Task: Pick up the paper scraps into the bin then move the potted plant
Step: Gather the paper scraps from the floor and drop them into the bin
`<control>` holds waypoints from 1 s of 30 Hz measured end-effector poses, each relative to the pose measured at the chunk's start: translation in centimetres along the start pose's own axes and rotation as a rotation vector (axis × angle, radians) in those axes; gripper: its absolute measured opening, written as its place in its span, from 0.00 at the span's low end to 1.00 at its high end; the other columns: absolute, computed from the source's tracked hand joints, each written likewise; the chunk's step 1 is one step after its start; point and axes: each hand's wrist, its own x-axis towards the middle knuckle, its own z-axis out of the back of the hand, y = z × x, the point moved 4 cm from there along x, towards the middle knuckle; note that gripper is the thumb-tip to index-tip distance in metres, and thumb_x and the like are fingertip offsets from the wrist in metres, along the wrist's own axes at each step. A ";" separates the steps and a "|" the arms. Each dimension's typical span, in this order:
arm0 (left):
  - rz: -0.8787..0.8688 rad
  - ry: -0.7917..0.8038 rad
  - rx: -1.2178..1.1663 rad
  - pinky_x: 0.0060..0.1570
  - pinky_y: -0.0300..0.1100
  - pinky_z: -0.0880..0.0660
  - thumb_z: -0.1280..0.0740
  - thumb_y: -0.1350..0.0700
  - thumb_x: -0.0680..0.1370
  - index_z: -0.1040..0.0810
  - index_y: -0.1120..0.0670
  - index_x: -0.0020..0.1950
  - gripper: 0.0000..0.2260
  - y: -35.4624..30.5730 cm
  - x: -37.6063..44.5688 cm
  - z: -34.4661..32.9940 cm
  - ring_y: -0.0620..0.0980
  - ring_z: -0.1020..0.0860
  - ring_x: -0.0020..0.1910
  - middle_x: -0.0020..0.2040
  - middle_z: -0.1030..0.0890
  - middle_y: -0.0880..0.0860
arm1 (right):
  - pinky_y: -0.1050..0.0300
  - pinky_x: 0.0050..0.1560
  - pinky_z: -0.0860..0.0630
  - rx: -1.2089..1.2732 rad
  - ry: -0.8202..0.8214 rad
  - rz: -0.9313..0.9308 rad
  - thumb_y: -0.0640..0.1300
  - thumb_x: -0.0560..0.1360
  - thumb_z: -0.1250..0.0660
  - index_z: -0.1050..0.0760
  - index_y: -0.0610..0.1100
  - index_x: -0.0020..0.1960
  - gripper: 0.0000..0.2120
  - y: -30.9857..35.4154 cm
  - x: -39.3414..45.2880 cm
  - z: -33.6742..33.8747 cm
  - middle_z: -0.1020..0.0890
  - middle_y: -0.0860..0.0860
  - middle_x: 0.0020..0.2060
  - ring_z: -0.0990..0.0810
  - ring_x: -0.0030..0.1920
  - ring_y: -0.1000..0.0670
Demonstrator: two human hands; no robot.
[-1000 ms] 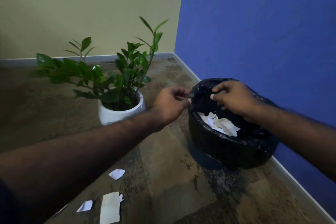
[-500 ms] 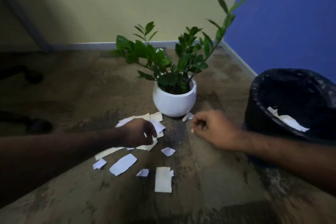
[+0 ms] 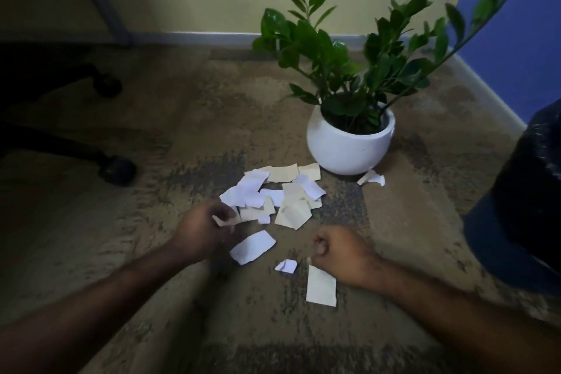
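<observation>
The left hand (image 3: 202,231) pinches a scrap at the near-left edge of the heap of torn white paper scraps (image 3: 274,193), fingers curled round it, while the right hand (image 3: 340,255) rests fisted and seemingly empty just beside the upright rectangular white scrap (image 3: 321,286).

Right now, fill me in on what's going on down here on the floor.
A person is clearing torn paper off the carpet. The left hand pinches a scrap at the edge of the pile of paper scraps; the right hand is curled beside a loose cream scrap. The black-lined bin stands at the right, and the potted plant stands unmoved behind the pile.
</observation>
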 end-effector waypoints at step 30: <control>-0.099 0.218 0.046 0.52 0.44 0.28 0.25 0.52 0.69 0.17 0.48 0.34 0.05 -2.3 -0.5 -5.1 0.42 0.24 0.47 0.39 0.21 0.41 | 0.72 0.33 0.30 0.195 -0.006 -0.295 0.33 0.64 0.25 0.26 0.50 0.33 0.15 -2.1 -1.4 -2.8 0.15 0.47 0.39 0.23 0.27 0.64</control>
